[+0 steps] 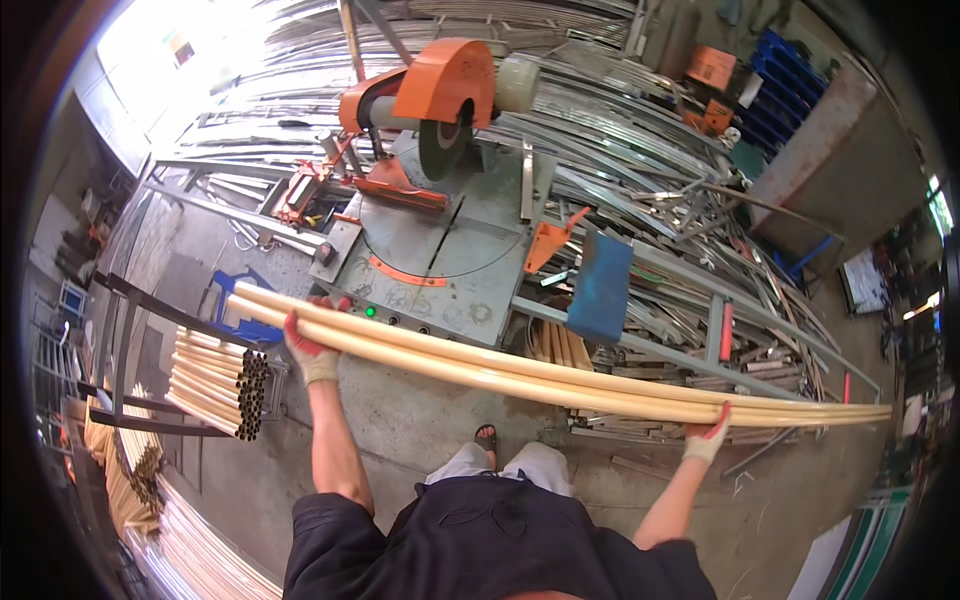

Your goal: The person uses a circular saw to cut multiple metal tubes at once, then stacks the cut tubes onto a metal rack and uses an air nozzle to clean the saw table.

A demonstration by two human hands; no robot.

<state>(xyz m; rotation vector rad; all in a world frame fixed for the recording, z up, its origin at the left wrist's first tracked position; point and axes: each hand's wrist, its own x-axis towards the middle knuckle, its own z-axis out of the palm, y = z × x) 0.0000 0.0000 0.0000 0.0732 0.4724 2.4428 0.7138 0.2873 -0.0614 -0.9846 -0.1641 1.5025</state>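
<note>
A bundle of long cream-coloured tubes (500,371) stretches across in front of me, level with the front of the saw table. My left hand (313,352), in a cream and red work glove, is closed round the bundle close to its left end. Toward the other end my right hand (708,436), gloved the same way, grips the tubes from below. Just beyond them stands an orange cut-off saw (445,85) with its disc raised over a grey metal table (465,225). How many tubes I hold is hard to tell.
A stack of short cut tubes (212,385) rests on a dark metal rack (125,330) at the left. Roller rails (660,348) run right of the saw, beside a blue cloth (600,287). Metal profiles (600,170) lie heaped behind. More long tubes (205,535) lie at lower left.
</note>
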